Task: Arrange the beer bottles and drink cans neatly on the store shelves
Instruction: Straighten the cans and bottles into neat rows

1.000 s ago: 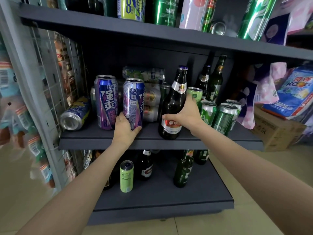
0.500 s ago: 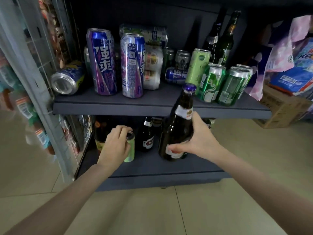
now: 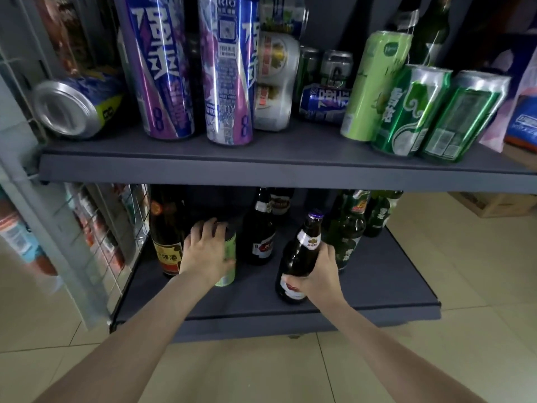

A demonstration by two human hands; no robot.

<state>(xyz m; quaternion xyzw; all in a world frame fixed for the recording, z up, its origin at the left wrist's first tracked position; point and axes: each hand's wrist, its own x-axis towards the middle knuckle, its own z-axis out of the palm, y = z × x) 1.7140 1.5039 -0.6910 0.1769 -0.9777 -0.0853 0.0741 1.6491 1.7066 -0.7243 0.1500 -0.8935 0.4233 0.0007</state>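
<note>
On the bottom shelf (image 3: pixel 377 289): right hand (image 3: pixel 321 274) wrapped round the brown beer bottle (image 3: pixel 300 257), base at or just above the shelf, can't tell which. Left hand (image 3: pixel 205 251) curled round the slim green can (image 3: pixel 226 257) beside the tall bottle (image 3: pixel 167 228). Set the bottle down flat, upright, label forward, in line with the other bottles (image 3: pixel 261 228). Lift the can straight up, clear of its neighbours.

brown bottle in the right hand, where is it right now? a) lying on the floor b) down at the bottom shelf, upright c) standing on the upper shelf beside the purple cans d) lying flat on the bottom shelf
b: the right hand grips the brown bottle upright, its base at the bottom shelf, in front of the green bottles.
</note>
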